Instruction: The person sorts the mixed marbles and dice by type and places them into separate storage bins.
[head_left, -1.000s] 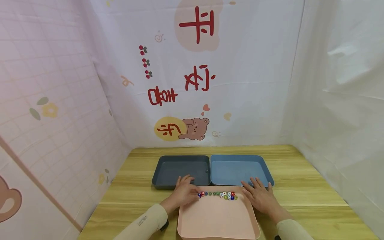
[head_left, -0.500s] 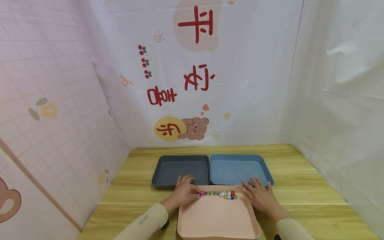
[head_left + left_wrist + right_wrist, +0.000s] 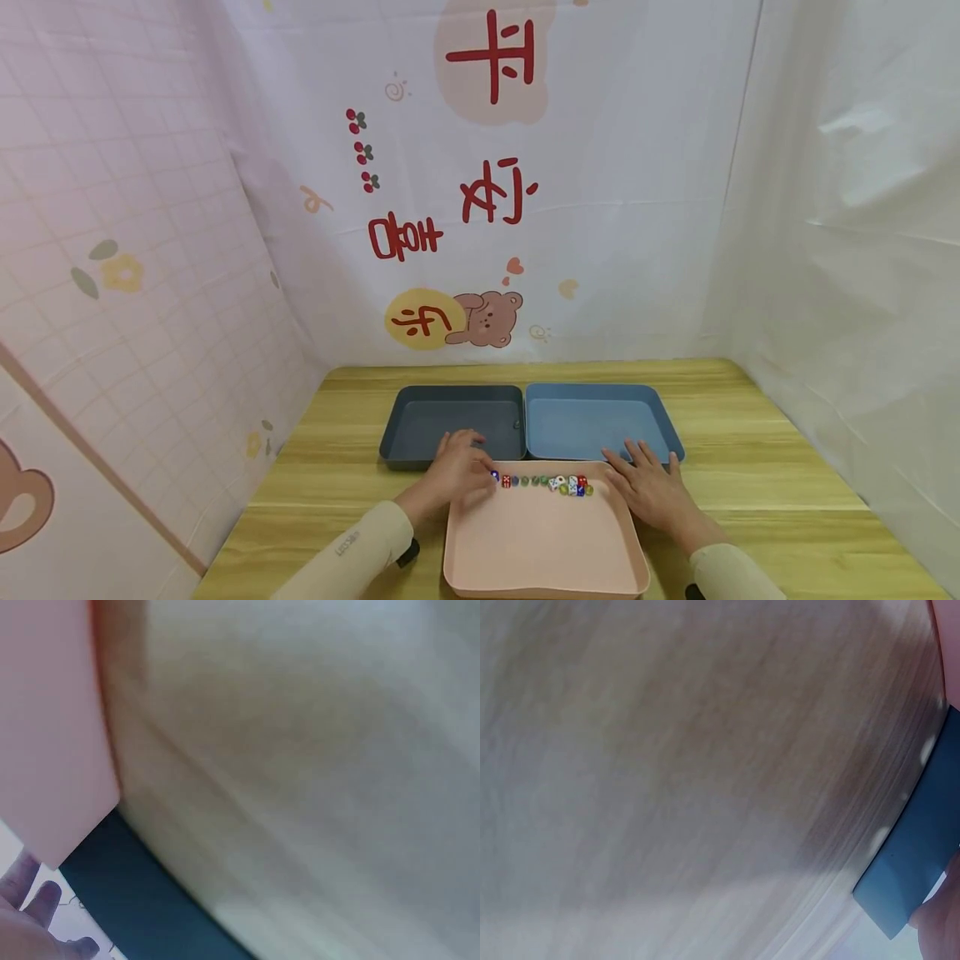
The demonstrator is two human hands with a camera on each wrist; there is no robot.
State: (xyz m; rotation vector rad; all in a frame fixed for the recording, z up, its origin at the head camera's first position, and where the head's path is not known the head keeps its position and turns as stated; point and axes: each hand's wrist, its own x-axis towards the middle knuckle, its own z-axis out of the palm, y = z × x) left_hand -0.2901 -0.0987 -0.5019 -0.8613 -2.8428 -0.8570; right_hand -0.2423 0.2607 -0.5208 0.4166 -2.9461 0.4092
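Note:
My left hand [image 3: 459, 468] is over the far left corner of the pink tray [image 3: 547, 550]. Thumb and finger pinch a blue die [image 3: 495, 476], partly hidden by the fingertips. To its right, a red die [image 3: 506, 482], several round glass marbles [image 3: 525, 481] and a cluster of white, red and blue dice [image 3: 573, 483] form a row along the tray's far side. My right hand [image 3: 651, 490], fingers spread, rests at the pink tray's right rim and reaches the blue tray's near edge. Left fingers [image 3: 41, 904] show low in the left wrist view; the die is out of sight there.
Behind the pink tray, a dark grey tray [image 3: 457, 421] and a blue tray [image 3: 592, 421] stand side by side. One small marble [image 3: 517, 426] lies near the grey tray's right wall. Beneath is a wood-grain table [image 3: 757, 483], with a printed cloth backdrop [image 3: 630, 250] behind.
The blue die has come away from beside the red die, moving up and slightly left with my left hand. My right hand stays where it was.

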